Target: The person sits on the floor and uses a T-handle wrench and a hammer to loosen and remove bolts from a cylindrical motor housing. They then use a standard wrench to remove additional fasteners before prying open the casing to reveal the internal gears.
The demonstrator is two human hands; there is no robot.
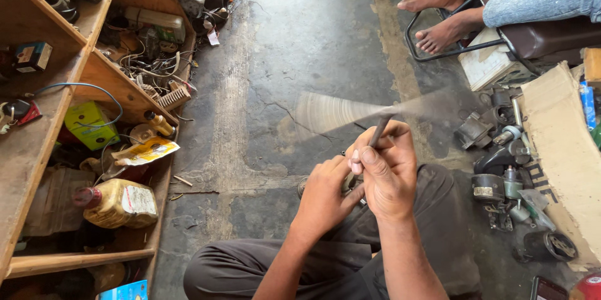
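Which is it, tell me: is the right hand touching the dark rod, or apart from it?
Touching. The head view shows the right hand with its fingers wrapped around the dark rod, which sticks out above them.

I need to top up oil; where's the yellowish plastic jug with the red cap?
In the head view, the jug lies on its side on the lowest wooden shelf at the left, below a green box.

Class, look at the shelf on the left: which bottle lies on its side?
The large yellowish bottle with the red cap on the lower shelf lies flat; the small brown bottle above stands tilted.
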